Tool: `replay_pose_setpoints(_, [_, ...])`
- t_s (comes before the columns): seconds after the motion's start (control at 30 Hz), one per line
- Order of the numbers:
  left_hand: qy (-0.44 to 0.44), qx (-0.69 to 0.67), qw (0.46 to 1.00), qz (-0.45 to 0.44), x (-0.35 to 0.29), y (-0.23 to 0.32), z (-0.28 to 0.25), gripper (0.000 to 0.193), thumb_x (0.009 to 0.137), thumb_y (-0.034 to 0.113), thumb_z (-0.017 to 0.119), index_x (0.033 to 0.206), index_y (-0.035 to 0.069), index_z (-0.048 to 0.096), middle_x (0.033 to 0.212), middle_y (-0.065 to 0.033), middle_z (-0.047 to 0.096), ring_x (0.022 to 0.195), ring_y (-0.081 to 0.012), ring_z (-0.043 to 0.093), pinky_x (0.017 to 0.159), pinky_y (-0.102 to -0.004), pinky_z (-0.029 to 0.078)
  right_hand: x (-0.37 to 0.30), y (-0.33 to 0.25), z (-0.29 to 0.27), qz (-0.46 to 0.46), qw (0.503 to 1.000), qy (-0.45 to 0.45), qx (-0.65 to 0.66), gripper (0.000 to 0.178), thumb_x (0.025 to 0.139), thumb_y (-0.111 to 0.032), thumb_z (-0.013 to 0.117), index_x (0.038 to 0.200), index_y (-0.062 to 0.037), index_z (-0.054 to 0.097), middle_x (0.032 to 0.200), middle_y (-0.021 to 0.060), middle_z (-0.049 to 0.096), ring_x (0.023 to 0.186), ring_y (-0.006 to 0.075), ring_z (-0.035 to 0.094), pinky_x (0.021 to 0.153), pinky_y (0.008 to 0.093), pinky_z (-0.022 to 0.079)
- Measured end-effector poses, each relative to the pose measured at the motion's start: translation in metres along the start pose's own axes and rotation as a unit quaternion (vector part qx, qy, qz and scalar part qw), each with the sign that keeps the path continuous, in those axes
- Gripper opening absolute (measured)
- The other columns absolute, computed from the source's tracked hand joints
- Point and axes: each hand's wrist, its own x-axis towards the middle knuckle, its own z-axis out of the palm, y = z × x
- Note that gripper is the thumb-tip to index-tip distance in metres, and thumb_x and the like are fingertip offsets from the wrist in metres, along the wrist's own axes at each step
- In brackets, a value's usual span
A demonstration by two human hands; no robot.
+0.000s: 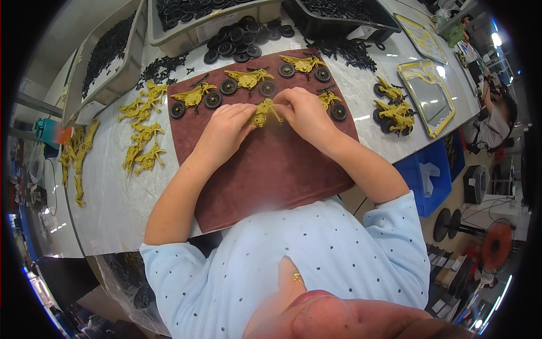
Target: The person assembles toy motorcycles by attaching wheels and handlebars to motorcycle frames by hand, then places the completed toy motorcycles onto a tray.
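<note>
Over the cloth, my left hand (227, 129) is closed on a yellow plastic toy motorcycle body (263, 115), gripping its left end. The fingers of my right hand (309, 117) are pinched together at the other end, by the fork; whether a small part is also between them is hidden. Just beyond my hands stand toy motorcycles with black wheels: one at the left (195, 97), one in the middle (247, 80) and one at the far right (305, 66). Another toy motorcycle (333, 104) is partly covered by my right hand.
A maroon cloth (271, 169) covers the table's middle. Loose yellow bodies (145, 135) lie left; black wheels (232, 42) lie beyond the cloth. Grey bins (116, 73) and a black bin (344, 25) hold black parts. Finished-looking motorcycles (395, 113) and a yellow-edged tray (432, 99) sit right.
</note>
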Motion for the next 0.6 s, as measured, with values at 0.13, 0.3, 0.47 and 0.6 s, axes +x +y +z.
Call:
replay_pose_setpoints(0.13, [-0.006,0.017,1.000,0.001,-0.003,-0.001,0.003,0.038,0.076,0.006,0.069,0.113,0.000,0.060,0.111,-0.0124,0.063,0.104,-0.0283,0.059,0.091,-0.0370,0.045,-0.001,0.006,0.007,-0.009,1.000,0.006,0.002,0.013,0.082,-0.008,0.066,0.093,-0.0008,0.064,0.087,0.0134,0.063,0.079,0.0271,0.061,0.071,0.0346,0.049])
replay_pose_setpoints(0.3, [-0.002,0.025,1.000,-0.002,-0.003,0.001,0.006,0.038,0.075,0.005,0.069,0.112,0.000,0.061,0.110,-0.0124,0.064,0.103,-0.0277,0.059,0.089,-0.0369,0.045,-0.002,0.009,0.009,0.000,1.000,0.008,0.003,0.012,0.082,-0.008,0.066,0.092,-0.0009,0.064,0.088,0.0126,0.062,0.078,0.0265,0.061,0.071,0.0344,0.049])
replay_pose_setpoints(0.47, [0.021,0.042,0.999,0.009,-0.001,0.003,0.011,0.037,0.073,0.006,0.070,0.108,-0.001,0.062,0.107,-0.0112,0.065,0.101,-0.0255,0.060,0.090,-0.0373,0.044,-0.008,-0.001,0.005,-0.081,0.995,0.051,-0.019,0.023,0.081,-0.008,0.067,0.103,-0.0040,0.065,0.105,0.0137,0.058,0.089,0.0282,0.059,0.078,0.0354,0.049])
replay_pose_setpoints(0.6, [0.009,0.050,0.999,-0.012,-0.006,0.004,0.014,0.039,0.073,0.008,0.070,0.111,0.000,0.062,0.109,-0.0121,0.064,0.103,-0.0271,0.059,0.091,-0.0383,0.043,-0.011,-0.006,0.005,-0.184,0.980,-0.002,-0.077,0.033,0.078,-0.007,0.067,0.111,-0.0043,0.062,0.111,0.0142,0.056,0.099,0.0303,0.056,0.085,0.0373,0.047])
